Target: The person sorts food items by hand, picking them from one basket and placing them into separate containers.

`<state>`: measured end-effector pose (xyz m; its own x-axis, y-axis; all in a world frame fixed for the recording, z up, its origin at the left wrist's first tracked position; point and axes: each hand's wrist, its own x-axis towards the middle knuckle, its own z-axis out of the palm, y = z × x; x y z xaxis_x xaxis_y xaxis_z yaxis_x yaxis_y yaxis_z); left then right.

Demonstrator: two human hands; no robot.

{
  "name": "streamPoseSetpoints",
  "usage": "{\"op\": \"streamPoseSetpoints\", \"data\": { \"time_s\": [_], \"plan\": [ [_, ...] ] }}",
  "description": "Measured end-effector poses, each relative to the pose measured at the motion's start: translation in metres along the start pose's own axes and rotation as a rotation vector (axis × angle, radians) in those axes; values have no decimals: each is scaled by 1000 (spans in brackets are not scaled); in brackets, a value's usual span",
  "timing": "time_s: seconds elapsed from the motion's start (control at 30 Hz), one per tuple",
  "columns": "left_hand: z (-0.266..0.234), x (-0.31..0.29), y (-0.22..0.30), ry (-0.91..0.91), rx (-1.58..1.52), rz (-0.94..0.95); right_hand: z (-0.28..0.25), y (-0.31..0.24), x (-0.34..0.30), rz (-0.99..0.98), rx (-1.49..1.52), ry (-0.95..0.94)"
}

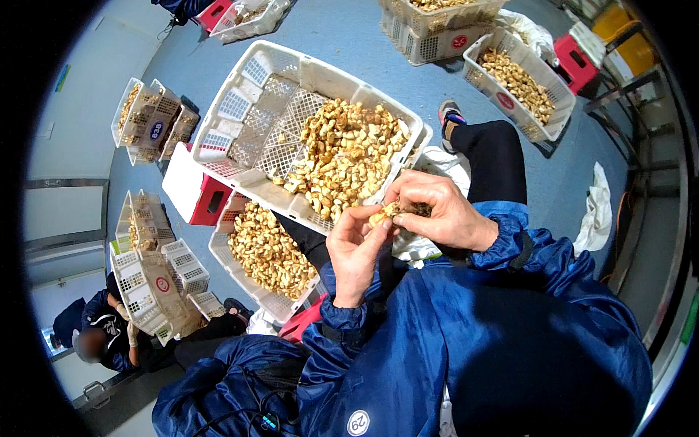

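My left hand [353, 256] and my right hand [445, 210] meet over the near right corner of a white plastic crate [251, 175]. Between their fingertips they pinch a small, pale yellow mushroom [384, 214], or what looks like one. Some darker brown bits [421, 209] show under the right fingers; exactly what these are is hidden. Inside the crate, a heap of similar yellow-tan mushrooms [342, 156] fills the right part, while the mesh floor shows at the left.
Below on the left sits another crate [266, 251] full of mushrooms, beside a red and white stool [196, 186]. More filled crates [513, 84] stand on the blue floor [335, 36] at the back right. A person [109, 328] works by stacked crates [156, 288] at far left.
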<state>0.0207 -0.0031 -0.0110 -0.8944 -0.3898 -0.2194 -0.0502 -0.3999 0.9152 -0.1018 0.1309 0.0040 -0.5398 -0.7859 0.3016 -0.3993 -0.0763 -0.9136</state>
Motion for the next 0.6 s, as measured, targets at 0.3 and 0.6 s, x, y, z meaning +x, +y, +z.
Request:
{"op": "streamPoseSetpoints", "data": {
  "time_s": [0.3, 0.6],
  "plan": [
    [-5, 0, -11, 16, 526, 372, -3, 3, -1, 349, 311, 52],
    [-3, 8, -6, -14, 787, 705, 1, 15, -3, 347, 346, 40]
  ]
}}
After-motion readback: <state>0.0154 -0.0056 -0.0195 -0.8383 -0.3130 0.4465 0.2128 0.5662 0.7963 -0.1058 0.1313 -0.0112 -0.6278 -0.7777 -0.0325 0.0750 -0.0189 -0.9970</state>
